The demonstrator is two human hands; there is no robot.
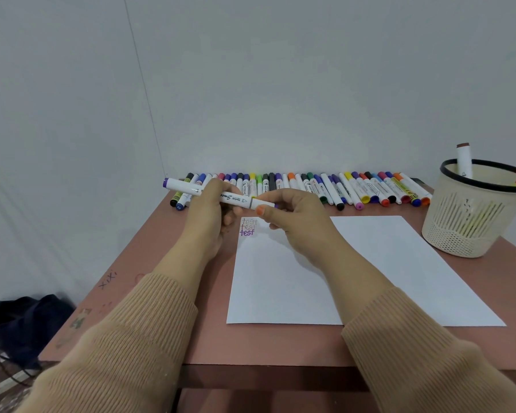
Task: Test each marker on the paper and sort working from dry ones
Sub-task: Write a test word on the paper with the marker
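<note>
Marker (236,199) — white barrel, purple cap

The marker (218,195) has a smooth, faintly glossy white plastic barrel. The sheet of paper (376,263) is matt white. The table top (280,344) looks like smooth, matt reddish-brown laminate. On the right, the basket (459,234) is cream slotted plastic with a glossy black rim. The sleeves (137,347) are ribbed tan knit cloth.

“test” thrice on the paper (280,278) — lowest in purple, “Smo…” on the marker (236,200); “xix” on the table (251,344)
</note>
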